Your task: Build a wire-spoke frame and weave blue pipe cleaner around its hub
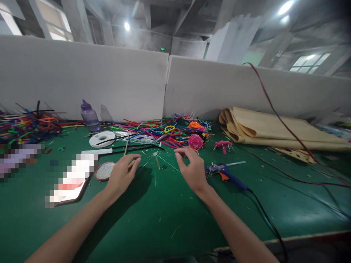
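My left hand (122, 174) rests on the green table (170, 215), its fingers curled round the near end of a thin wooden stick (131, 164). My right hand (192, 168) hovers to the right, fingers bent and apart, holding nothing I can see. Between the two hands stands a small piece made of a short wooden stick (157, 160) with thin clear spokes fanning out from its top. A pink round pipe-cleaner shape (195, 141) lies just beyond my right hand.
A blue glue gun (227, 174) with a black cord lies right of my right hand. Coloured pipe cleaners (161, 130) pile at the back, with a purple bottle (89, 115), a white tape roll (102, 138), a small dish of white beads (104, 171) and rolled tan paper (274, 129). A red cable crosses the right side.
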### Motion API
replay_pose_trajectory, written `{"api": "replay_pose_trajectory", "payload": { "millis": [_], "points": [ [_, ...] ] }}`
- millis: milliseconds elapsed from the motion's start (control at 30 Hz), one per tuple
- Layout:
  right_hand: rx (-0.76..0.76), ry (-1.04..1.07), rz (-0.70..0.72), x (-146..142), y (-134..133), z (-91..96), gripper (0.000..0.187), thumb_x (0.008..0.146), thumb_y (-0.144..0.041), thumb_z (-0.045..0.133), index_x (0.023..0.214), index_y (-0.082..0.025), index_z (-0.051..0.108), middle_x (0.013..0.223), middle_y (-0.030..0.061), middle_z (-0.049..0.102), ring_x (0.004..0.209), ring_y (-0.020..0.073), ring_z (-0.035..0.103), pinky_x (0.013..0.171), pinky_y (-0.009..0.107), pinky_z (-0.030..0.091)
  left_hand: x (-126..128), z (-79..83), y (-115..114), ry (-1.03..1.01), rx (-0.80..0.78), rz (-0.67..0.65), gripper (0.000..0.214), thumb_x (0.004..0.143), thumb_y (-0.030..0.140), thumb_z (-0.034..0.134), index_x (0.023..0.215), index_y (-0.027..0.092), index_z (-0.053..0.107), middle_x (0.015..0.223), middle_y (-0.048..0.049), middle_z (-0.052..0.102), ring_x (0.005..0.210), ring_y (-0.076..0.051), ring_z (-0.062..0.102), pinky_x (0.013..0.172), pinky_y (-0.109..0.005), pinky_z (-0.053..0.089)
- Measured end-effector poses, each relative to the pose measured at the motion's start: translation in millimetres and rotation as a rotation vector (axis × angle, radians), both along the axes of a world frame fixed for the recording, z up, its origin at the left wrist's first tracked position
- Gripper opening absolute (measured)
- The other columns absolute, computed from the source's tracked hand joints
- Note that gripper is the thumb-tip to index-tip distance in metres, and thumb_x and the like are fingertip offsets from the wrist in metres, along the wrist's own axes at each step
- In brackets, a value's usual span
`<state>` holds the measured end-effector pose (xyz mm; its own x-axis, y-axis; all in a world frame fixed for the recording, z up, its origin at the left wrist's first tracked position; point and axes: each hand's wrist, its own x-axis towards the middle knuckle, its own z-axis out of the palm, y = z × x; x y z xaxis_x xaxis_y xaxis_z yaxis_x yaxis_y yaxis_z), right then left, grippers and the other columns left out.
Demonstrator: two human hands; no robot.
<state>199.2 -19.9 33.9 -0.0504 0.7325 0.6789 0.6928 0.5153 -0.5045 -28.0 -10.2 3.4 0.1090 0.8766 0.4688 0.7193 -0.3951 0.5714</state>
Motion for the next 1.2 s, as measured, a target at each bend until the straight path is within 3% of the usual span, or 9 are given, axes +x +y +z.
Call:
{"api": "replay_pose_trajectory", "payload": {
  "millis": [133,300,733,867,1000,1200],
  "points": [
    [-0.16,-0.02,0.043,-0.5,1.1,-4.1,0.018,0.085,-0.031,0.045,0.086,-0.02,0.06,0.075,0.0025,0.063,0.07,0.0155,0.056,0.068,0.027,0.042,1.0,2.0,-1.6,-0.032,-0.008,0.004,0.034,0.088,0.042,0.036,0.1,0.02,0.059,0.104,-0.0073,0.064,0.099,-0.023,0.057,0.085,-0.035,0.042],
    [-0.422,-0.108,0.213,0.0,1.8,-9.1,0.027,0.082,-0.042,0.05,0.082,-0.02,0.066,0.066,0.0018,0.063,0.061,0.0144,0.057,0.059,0.025,0.04,1.0,1.6,-0.8,-0.046,-0.064,0.003,0.039,0.088,0.044,0.033,0.104,0.02,0.059,0.106,-0.0078,0.065,0.099,-0.024,0.058,0.087,-0.037,0.042],
    [-0.567,-0.105,0.358,-3.9,-1.0,-8.9,0.022,0.08,-0.036,0.054,0.08,-0.019,0.068,0.06,0.0009,0.062,0.056,0.0124,0.055,0.052,0.023,0.038,-0.8,-1.5,2.0,-0.084,-0.096,-0.005,0.042,0.088,0.045,0.032,0.106,0.018,0.058,0.107,-0.0092,0.065,0.1,-0.024,0.059,0.086,-0.037,0.044],
    [-0.572,-0.112,0.376,-3.8,-1.3,-8.4,0.02,0.081,-0.03,0.051,0.078,-0.019,0.068,0.059,0.0002,0.062,0.052,0.0113,0.054,0.052,0.023,0.037,-1.4,-2.4,3.5,-0.091,-0.101,-0.015,0.042,0.089,0.044,0.029,0.104,0.019,0.059,0.099,-0.0079,0.067,0.097,-0.024,0.059,0.085,-0.038,0.043],
    [-0.526,-0.122,0.385,5.0,4.6,-5.5,0.018,0.081,-0.026,0.052,0.078,-0.02,0.069,0.072,0.0012,0.067,0.065,0.0138,0.059,0.061,0.025,0.042,-1.9,2.1,0.7,-0.097,-0.035,0.024,0.04,0.09,0.041,0.028,0.093,0.021,0.062,0.085,-0.0046,0.066,0.087,-0.021,0.059,0.08,-0.034,0.043],
    [-0.266,-0.249,0.221,20.8,19.0,-7.4,0.016,0.076,-0.016,0.057,0.081,-0.025,0.07,0.093,0.0036,0.064,0.09,0.0188,0.055,0.083,0.037,0.04,-1.8,8.1,-3.7,-0.115,0.059,0.072,0.038,0.09,0.038,0.029,0.09,0.02,0.062,0.074,-0.0026,0.06,0.076,-0.018,0.056,0.071,-0.03,0.042]
  ]
}}
